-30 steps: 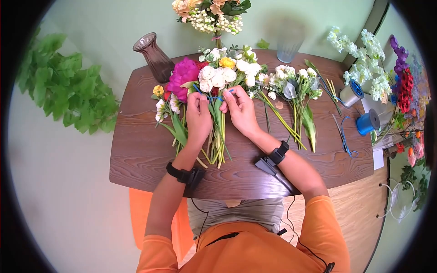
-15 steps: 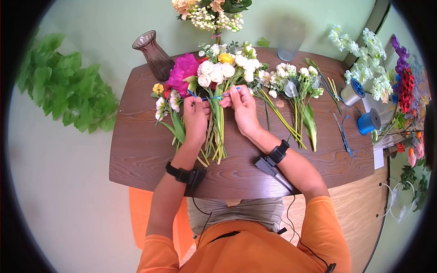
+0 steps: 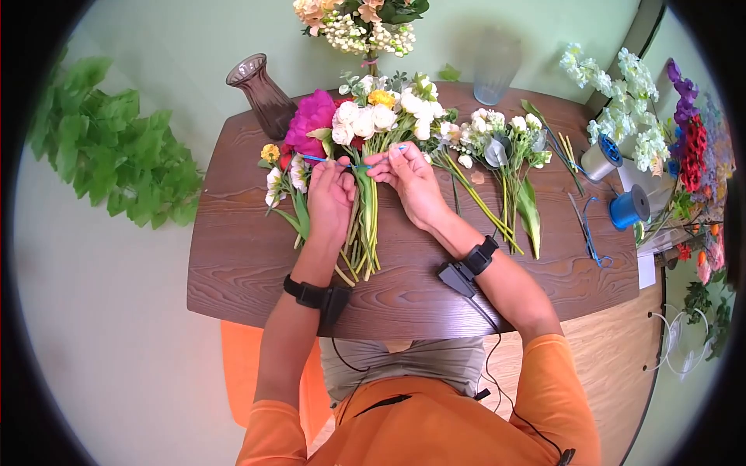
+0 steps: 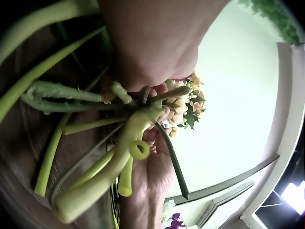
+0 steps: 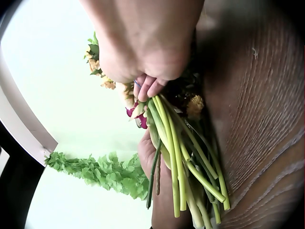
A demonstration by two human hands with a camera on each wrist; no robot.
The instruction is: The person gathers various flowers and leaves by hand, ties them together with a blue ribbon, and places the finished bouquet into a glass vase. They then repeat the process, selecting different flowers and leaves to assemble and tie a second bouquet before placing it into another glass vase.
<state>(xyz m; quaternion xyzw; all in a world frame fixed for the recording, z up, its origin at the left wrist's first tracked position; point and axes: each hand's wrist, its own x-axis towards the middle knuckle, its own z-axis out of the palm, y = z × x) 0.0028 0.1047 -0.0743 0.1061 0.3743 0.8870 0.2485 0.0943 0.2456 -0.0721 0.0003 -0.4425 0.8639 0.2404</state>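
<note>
A bouquet of white flowers with a yellow bloom and a large magenta flower lies on the table, its green stems pointing toward the person. Blue ribbon crosses these stems just below the blooms. My left hand pinches the ribbon on the left side, and its free end sticks out past the fingers. On the other side my right hand pinches the ribbon with thumb and fingers. In the right wrist view the stems fan out below the right hand's curled fingers.
White flowers with loose stems lie to the right. Beyond them are a blue ribbon spool, a silver spool and cut ribbon. A purple glass vase and a clear vase stand at the back.
Both hands have shifted slightly left, the left one also a little down. The ribbon's left end now reaches farther out past the left fingers. The blooms have moved slightly left.
</note>
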